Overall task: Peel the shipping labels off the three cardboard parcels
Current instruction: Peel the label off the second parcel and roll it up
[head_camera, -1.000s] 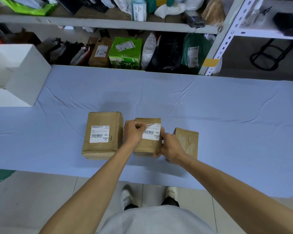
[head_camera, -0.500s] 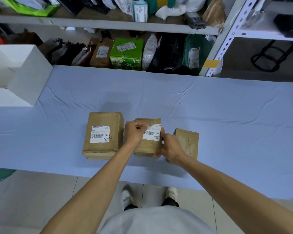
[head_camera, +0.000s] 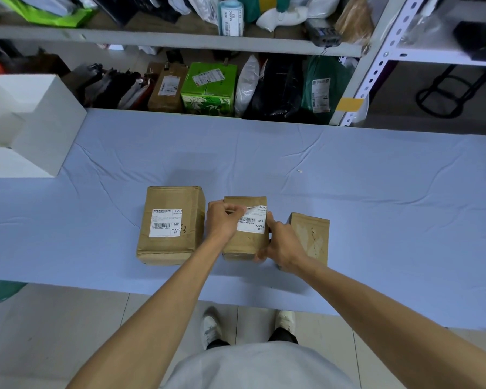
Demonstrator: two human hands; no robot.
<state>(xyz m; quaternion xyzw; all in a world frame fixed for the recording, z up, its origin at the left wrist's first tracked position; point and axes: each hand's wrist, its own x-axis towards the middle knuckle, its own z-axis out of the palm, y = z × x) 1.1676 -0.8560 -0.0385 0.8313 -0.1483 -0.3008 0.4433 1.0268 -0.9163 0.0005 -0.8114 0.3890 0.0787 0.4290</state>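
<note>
While our left hand (head_camera: pixel 222 220) pinches the raised upper-left corner of the label (head_camera: pixel 253 223) on the middle parcel (head_camera: pixel 243 244), our right hand (head_camera: pixel 285 248) wraps that parcel's right side and pins it to the desk (head_camera: pixel 376 206). Both sets of fingers (head_camera: pixel 236 211) are thus closed on something: the left on thin paper, the right on cardboard. The left parcel (head_camera: pixel 169 245) stands just to the left of the middle parcel with its sticker (head_camera: pixel 166 223) flat and whole. The right parcel (head_camera: pixel 312 237) lies just to its right, partly behind our right hand, showing a pale scuffed patch where we judge a label has come away.

We judge the label thin, limp and easy to tear, stuck hard enough to pull fibres from the cardboard. The middle parcel looks small and light, so it would lift or slide if not held down. The best hold is at the freed corner, taking as much paper as we can between thumb and finger and drawing low and slowly toward the lower-right corner. A steep, fast pull risks splitting it across the barcode.
</note>
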